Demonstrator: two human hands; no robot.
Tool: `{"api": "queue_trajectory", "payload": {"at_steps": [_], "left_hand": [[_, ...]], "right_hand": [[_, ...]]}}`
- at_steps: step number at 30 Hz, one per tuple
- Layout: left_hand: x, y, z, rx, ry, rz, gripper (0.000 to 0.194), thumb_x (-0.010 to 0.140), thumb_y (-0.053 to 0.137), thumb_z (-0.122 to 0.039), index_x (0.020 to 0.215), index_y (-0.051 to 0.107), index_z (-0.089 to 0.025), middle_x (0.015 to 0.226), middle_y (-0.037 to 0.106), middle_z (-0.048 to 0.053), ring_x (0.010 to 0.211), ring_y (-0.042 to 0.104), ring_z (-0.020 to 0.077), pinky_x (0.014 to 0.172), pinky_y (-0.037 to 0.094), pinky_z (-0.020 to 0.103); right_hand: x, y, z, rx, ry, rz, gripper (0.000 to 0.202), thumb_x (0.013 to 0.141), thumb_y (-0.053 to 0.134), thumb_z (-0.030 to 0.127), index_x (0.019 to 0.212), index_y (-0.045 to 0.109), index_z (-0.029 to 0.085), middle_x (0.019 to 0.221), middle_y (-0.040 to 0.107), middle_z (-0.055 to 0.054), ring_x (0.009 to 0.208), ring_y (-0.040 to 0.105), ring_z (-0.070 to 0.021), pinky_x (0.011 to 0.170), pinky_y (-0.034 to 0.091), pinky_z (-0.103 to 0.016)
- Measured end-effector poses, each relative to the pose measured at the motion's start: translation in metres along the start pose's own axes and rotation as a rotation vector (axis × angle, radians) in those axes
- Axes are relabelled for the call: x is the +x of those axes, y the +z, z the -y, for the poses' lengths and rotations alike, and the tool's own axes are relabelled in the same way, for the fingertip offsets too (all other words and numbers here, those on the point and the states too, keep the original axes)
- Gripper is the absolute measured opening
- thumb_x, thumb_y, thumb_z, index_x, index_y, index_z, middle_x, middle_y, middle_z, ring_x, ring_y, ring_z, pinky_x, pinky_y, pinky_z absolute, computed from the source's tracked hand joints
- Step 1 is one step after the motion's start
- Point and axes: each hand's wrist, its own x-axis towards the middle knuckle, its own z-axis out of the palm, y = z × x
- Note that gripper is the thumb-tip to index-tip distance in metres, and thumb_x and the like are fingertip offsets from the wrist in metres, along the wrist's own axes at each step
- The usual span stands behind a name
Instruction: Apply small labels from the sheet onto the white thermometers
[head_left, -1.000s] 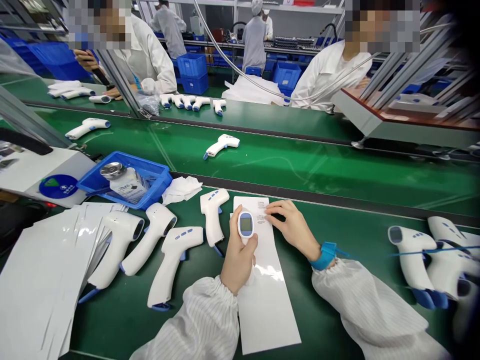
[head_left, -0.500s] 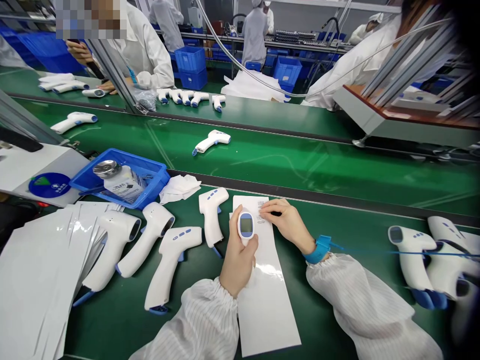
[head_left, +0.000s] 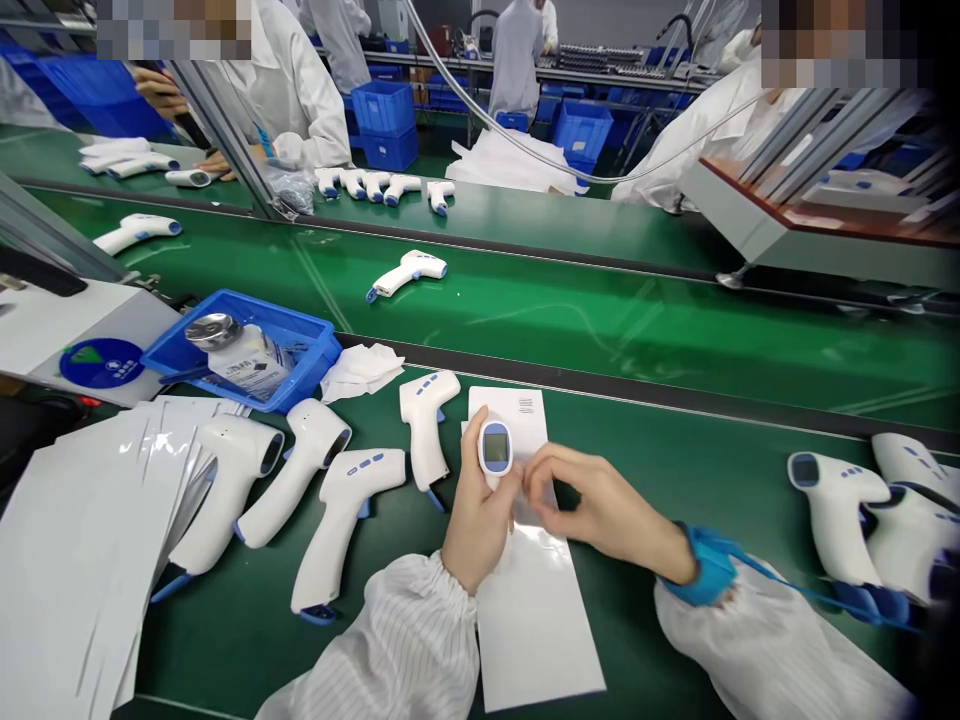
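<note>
My left hand (head_left: 480, 520) is wrapped round a white infrared thermometer (head_left: 496, 448), its blue-rimmed screen facing me. Close beside it, my right hand (head_left: 577, 495) has thumb and forefinger pinched together, slightly blurred; whatever they hold is too small to make out. Under both hands lies a white sheet (head_left: 536, 620) with small printed marks (head_left: 526, 405) near its top. To the left, several more thermometers rest on the green bench, among them one upright-looking thermometer (head_left: 426, 430) and one nearer me (head_left: 349, 520).
A blue tray (head_left: 319, 365) holds a bottle (head_left: 251, 365) with a metal cap. Paper sheets (head_left: 67, 560) are stacked at the left. More thermometers (head_left: 836, 510) lie at the right. Another thermometer (head_left: 409, 272) is on the green belt (head_left: 600, 320). A co-worker (head_left: 292, 90) sits opposite.
My right hand has come down from the printed marks at the sheet's top to beside the thermometer in my left hand. The thermometer on the belt has shifted slightly left.
</note>
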Motion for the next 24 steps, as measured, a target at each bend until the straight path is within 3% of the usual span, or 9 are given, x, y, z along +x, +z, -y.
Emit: {"api": "queue_trajectory", "payload": {"at_steps": [2, 3, 7, 9, 17, 24], "left_hand": [[0.000, 0.000, 0.000, -0.005, 0.027, 0.022, 0.058, 0.092, 0.055, -0.032, 0.145, 0.032, -0.033, 0.148, 0.039, 0.004, 0.137, 0.038, 0.0244, 0.110, 0.036, 0.037], [0.000, -0.001, -0.001, -0.023, 0.025, 0.045, 0.058, 0.092, 0.055, -0.033, 0.145, 0.030, -0.033, 0.152, 0.035, 0.004, 0.140, 0.033, 0.0243, 0.112, 0.033, 0.037], [0.000, -0.001, -0.002, -0.088, -0.025, 0.108, 0.068, 0.089, 0.058, -0.029, 0.148, 0.024, -0.033, 0.154, 0.032, 0.007, 0.134, 0.043, 0.0267, 0.104, 0.044, 0.039], [0.000, -0.001, -0.003, -0.056, -0.021, 0.085, 0.071, 0.086, 0.059, -0.022, 0.148, 0.026, -0.032, 0.153, 0.033, 0.007, 0.130, 0.048, 0.0272, 0.100, 0.048, 0.040], [0.000, -0.001, -0.005, -0.006, -0.022, 0.067, 0.072, 0.082, 0.053, -0.012, 0.147, 0.030, -0.034, 0.156, 0.030, 0.003, 0.128, 0.048, 0.0277, 0.089, 0.054, 0.036], [0.000, -0.001, -0.002, -0.003, -0.017, 0.056, 0.074, 0.080, 0.053, -0.010, 0.147, 0.030, -0.031, 0.152, 0.036, 0.004, 0.128, 0.049, 0.0273, 0.094, 0.051, 0.038]], "right_hand": [[-0.006, -0.001, 0.017, 0.254, 0.101, 0.080, 0.013, 0.080, 0.059, 0.010, 0.075, 0.057, 0.022, 0.087, 0.063, -0.001, 0.068, 0.061, -0.0120, 0.059, 0.051, -0.024], [-0.004, -0.002, 0.023, 0.306, 0.124, 0.060, 0.012, 0.080, 0.060, 0.011, 0.074, 0.058, 0.022, 0.090, 0.063, -0.001, 0.070, 0.061, -0.0119, 0.059, 0.051, -0.024], [0.018, -0.002, 0.027, 0.156, 0.081, -0.260, 0.012, 0.077, 0.063, 0.011, 0.072, 0.062, 0.022, 0.110, 0.062, -0.004, 0.103, 0.060, -0.0191, 0.087, 0.049, -0.032], [0.032, -0.002, 0.023, 0.125, 0.076, -0.324, 0.012, 0.076, 0.063, 0.011, 0.072, 0.062, 0.022, 0.109, 0.065, -0.003, 0.107, 0.060, -0.0205, 0.094, 0.046, -0.036], [0.048, -0.008, 0.021, 0.136, 0.117, -0.283, 0.011, 0.074, 0.062, 0.013, 0.069, 0.061, 0.022, 0.093, 0.071, -0.001, 0.091, 0.066, -0.0193, 0.085, 0.049, -0.033], [0.053, -0.013, 0.023, 0.085, 0.139, -0.235, 0.009, 0.074, 0.061, 0.015, 0.068, 0.062, 0.021, 0.089, 0.072, -0.001, 0.088, 0.066, -0.0193, 0.081, 0.051, -0.032]]}}
